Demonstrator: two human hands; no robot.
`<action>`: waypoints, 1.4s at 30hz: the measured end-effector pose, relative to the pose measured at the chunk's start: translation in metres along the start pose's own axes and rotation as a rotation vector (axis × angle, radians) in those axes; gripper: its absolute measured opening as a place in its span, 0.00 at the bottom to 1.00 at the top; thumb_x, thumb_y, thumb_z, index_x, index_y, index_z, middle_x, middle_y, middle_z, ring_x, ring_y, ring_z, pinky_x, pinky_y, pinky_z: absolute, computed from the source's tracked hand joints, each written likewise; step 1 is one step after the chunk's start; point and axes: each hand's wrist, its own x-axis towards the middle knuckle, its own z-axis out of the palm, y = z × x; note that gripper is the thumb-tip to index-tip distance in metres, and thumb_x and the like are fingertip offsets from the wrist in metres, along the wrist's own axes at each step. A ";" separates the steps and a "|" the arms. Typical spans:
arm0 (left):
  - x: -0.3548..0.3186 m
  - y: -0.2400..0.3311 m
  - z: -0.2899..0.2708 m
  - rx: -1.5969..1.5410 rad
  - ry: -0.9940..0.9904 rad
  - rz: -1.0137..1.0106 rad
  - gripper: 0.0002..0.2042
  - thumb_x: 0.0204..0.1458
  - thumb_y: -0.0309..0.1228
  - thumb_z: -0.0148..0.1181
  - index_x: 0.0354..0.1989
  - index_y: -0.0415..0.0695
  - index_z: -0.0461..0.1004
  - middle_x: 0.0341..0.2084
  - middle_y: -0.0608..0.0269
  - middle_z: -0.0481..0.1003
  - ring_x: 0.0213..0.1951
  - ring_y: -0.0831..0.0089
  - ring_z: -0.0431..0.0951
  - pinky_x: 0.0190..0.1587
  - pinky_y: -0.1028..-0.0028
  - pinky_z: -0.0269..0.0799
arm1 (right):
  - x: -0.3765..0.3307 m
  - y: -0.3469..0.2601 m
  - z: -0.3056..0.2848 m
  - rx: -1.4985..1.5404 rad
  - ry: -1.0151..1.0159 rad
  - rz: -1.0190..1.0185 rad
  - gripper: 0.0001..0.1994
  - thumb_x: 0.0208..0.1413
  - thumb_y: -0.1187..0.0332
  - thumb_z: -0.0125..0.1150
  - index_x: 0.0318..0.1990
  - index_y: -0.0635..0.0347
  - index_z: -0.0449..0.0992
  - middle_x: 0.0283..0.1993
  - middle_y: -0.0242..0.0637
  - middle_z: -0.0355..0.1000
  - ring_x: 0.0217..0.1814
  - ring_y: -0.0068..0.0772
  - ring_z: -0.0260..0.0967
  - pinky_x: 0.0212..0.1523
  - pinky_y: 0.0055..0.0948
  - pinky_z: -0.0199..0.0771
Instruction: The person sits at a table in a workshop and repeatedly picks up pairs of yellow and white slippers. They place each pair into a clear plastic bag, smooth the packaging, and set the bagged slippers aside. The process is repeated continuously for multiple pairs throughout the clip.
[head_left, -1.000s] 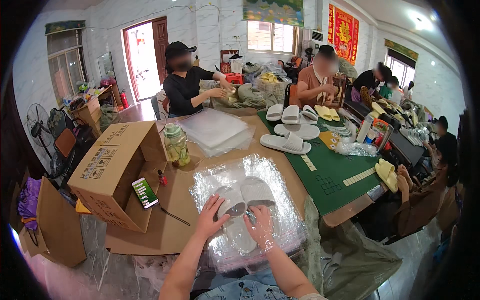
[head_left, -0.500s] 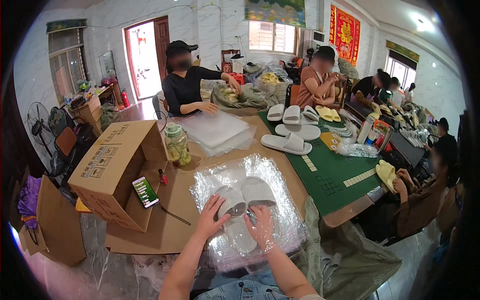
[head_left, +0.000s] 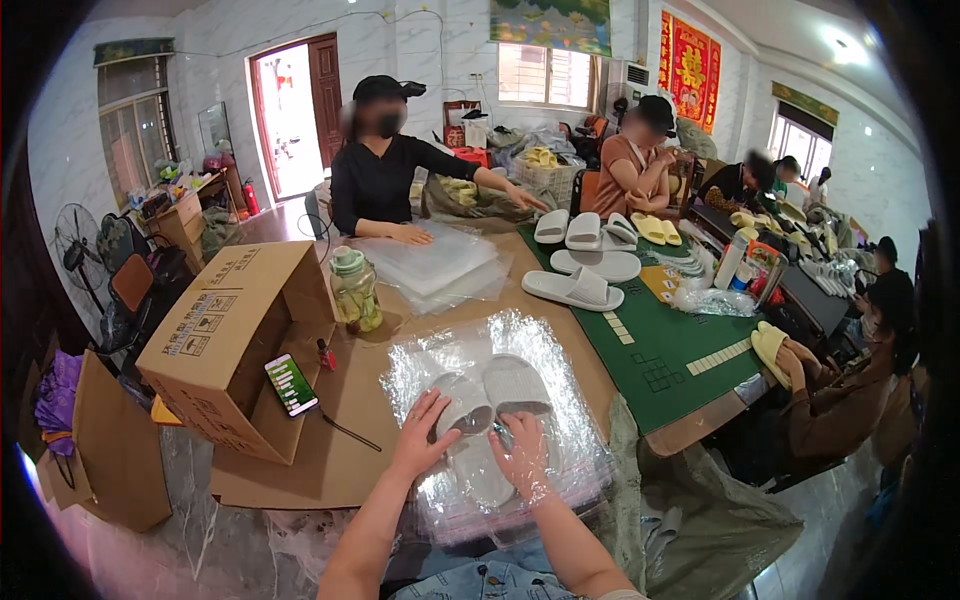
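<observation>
A pair of light grey slippers [head_left: 515, 377] lies on a stack of shiny clear plastic bags [head_left: 565, 440] in front of me. Glossy film shows around the slippers; whether they are fully inside a bag I cannot tell. My left hand [head_left: 424, 430] rests on the left slipper's strap, fingers stretched out and apart. Beside it my right hand [head_left: 520, 452] lies over the other slipper near its opening, fingers apart, with film glinting along its wrist. Neither hand is closed around anything.
An open cardboard box [head_left: 235, 340] stands at left, beside a phone [head_left: 291, 384], a small red bottle [head_left: 326, 353] and a jar [head_left: 355, 290]. Farther off lie clear sheets [head_left: 440, 265]. More slippers [head_left: 575, 288] sit on a green mat [head_left: 650, 350]. Co-workers sit around the tables.
The far co-worker in black has stretched one arm toward the grey slippers on the mat; the other hand rests on the clear sheets. My hands stay in place.
</observation>
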 end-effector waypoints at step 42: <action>0.000 -0.002 0.000 0.017 0.010 0.019 0.32 0.53 0.44 0.68 0.67 0.51 0.69 0.70 0.54 0.62 0.72 0.49 0.57 0.72 0.55 0.55 | 0.000 -0.001 0.000 0.000 -0.004 0.009 0.20 0.55 0.60 0.67 0.53 0.59 0.76 0.51 0.48 0.69 0.53 0.54 0.68 0.53 0.49 0.70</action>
